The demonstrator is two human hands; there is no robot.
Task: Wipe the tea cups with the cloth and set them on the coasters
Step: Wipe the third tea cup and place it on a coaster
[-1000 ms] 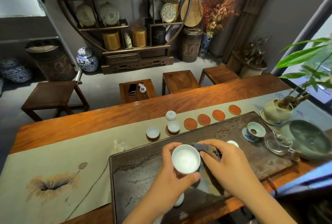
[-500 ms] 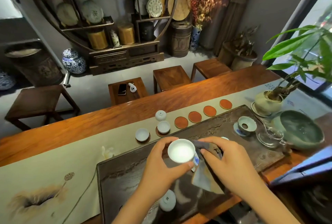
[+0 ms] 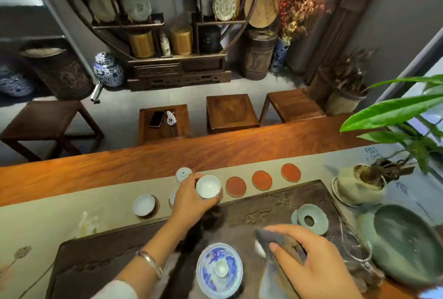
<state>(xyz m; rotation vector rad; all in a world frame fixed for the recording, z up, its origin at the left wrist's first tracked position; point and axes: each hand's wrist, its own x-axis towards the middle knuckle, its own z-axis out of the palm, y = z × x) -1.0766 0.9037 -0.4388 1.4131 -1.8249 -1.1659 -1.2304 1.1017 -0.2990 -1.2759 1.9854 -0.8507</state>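
Note:
My left hand [image 3: 189,196] grips a pale tea cup [image 3: 208,186] by its side and holds it on or just above a coaster in the row on the runner. To its left, a tea cup [image 3: 144,204] sits on a coaster, and another cup [image 3: 173,196] is partly hidden behind my hand. Three orange coasters [image 3: 236,186] [image 3: 262,180] [image 3: 290,172] lie bare to the right. My right hand [image 3: 309,262] holds the grey cloth [image 3: 275,272] over the dark tea tray [image 3: 100,258]; a white cup edge [image 3: 259,248] peeks beneath the cloth.
A blue-and-white lidded bowl [image 3: 219,270] stands on the tray near me. A celadon strainer [image 3: 312,219], a glass pitcher [image 3: 354,248], a large green bowl [image 3: 405,243] and a potted plant [image 3: 359,186] crowd the right. A small upturned cup [image 3: 183,174] sits behind the row.
My left hand carried the wiped cup forward from over the tray to the coaster row. My right hand drew back with the cloth and lowered over the tray.

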